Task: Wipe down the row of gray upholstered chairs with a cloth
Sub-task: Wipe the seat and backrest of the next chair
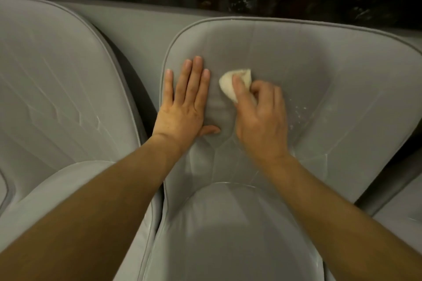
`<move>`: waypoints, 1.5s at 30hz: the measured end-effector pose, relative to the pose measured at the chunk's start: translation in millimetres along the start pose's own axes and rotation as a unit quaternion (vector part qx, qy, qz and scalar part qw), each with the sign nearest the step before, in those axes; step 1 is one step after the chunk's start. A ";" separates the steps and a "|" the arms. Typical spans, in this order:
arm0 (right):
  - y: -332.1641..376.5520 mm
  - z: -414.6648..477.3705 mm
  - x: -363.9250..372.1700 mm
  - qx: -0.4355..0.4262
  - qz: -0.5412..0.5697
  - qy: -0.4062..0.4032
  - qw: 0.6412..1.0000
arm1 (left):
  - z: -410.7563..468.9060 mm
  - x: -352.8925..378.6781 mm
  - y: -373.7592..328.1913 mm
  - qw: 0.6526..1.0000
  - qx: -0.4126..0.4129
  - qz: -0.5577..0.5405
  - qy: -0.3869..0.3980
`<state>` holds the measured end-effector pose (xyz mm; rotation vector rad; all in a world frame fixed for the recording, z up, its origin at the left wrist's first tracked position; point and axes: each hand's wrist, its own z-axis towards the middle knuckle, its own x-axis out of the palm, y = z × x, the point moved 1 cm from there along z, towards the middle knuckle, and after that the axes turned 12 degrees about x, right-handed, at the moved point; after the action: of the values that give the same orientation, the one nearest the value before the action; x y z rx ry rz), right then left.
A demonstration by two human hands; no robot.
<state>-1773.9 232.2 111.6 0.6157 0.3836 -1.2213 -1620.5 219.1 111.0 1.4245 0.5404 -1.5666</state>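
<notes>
A gray upholstered chair (319,80) fills the middle of the head view, its curved backrest above and its seat cushion (228,235) below. My left hand (185,102) lies flat on the backrest's left side, fingers straight and together. My right hand (260,116) grips a bunched cream cloth (230,82) and presses it against the backrest just right of the left hand. Most of the cloth is hidden inside the fist.
A second gray chair (57,89) stands close on the left, a narrow dark gap between the two. Part of a third chair (402,207) shows at the right edge. White specks (296,114) dot the backrest beside my right hand. Behind the chairs it is dark.
</notes>
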 end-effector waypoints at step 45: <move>-16.7 -25.9 -3.4 -0.020 0.137 -0.065 0.988 | -32.0 65.3 -15.1 0.993 -0.005 0.067 -0.097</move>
<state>-1789.5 247.4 89.6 0.5309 0.2056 -0.9817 -1610.0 230.7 38.4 1.2575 0.3312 -1.5712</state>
